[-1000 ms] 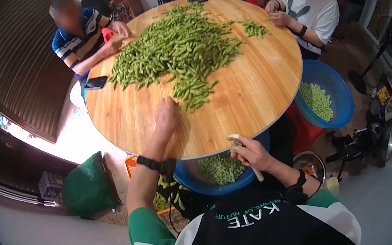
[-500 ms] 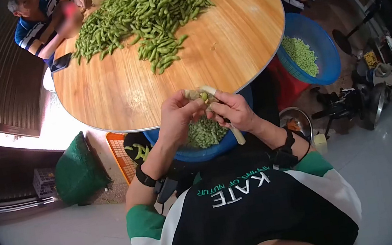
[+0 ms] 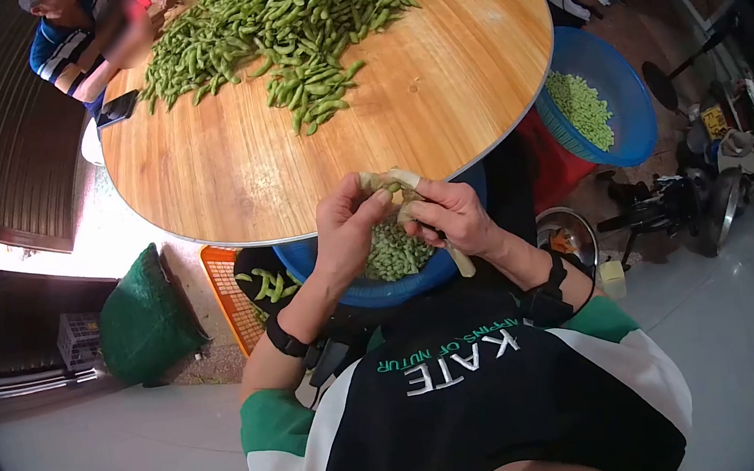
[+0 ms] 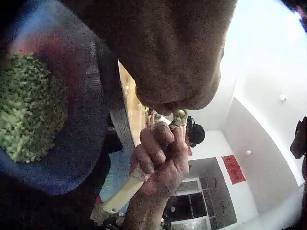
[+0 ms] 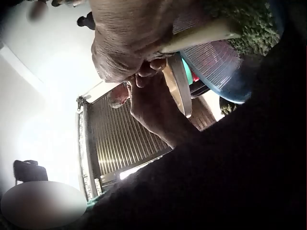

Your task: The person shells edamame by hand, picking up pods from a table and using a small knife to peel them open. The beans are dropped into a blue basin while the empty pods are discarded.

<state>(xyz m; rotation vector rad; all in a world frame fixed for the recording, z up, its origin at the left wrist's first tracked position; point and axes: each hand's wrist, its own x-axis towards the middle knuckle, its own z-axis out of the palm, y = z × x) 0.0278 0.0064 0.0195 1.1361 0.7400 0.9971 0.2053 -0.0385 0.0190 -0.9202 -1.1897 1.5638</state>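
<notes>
Just past the table's near edge, my two hands meet at the fingertips. My left hand [image 3: 345,230] pinches a green soybean pod between thumb and index finger; in the left wrist view a rounded green bit of the pod [image 4: 180,114] shows at the fingertips. My right hand [image 3: 457,216] grips a tool whose pale handle [image 3: 464,264] sticks out below the curled fingers; its working end is hidden. Pale wrapping covers a fingertip on each hand. Below them, a blue basin [image 3: 295,258] holds shelled green beans [image 3: 391,255].
A big heap of pods [image 3: 270,24] covers the far part of the round wooden table [image 3: 438,121]. Two people sit across it. At right stands another blue basin [image 3: 632,94] of beans. An orange basket [image 3: 230,299], loose pods [image 3: 270,284] and a green sack [image 3: 146,321] are at left.
My left hand has come back from the tabletop beside the pod heap to meet my right hand above the basin. The head view has tilted downward; over the last half second the hands barely moved.
</notes>
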